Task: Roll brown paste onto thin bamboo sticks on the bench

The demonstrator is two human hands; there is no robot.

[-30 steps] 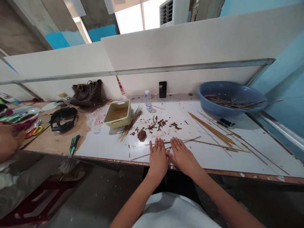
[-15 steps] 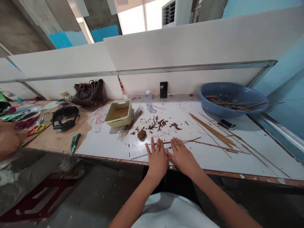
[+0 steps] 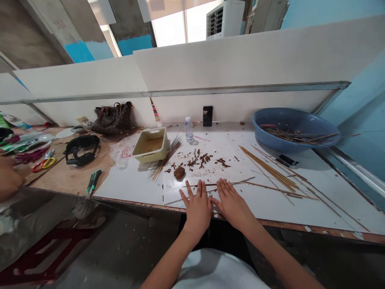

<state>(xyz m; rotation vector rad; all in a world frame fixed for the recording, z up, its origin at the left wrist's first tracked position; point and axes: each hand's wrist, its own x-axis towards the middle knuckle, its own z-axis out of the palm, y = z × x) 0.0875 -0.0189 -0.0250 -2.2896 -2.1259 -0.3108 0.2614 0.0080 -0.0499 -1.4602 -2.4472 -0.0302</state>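
thin stick [image 3: 244, 181] lies crosswise on the white sheet at the near edge of the bench [image 3: 135, 186], running under the fingertips of both hands. left hand [image 3: 197, 206] is flat, palm down, fingers spread, gripping nothing. right hand [image 3: 233, 202] is just beside it, also flat and open, fingers together, gripping nothing. brown lump [image 3: 179, 172] sits just far-left of the left hand, with brown scraps [image 3: 200, 158] behind it. yellow tray [image 3: 149, 144] is further left with a stick bundle [image 3: 167, 155] against it. small bottle [image 3: 188, 129] and phone [image 3: 207, 116] stand far. row of sticks [image 3: 270, 170] is to the right, blue basin [image 3: 296, 128] far right. another person's hand [image 3: 9, 180] is at the left edge.
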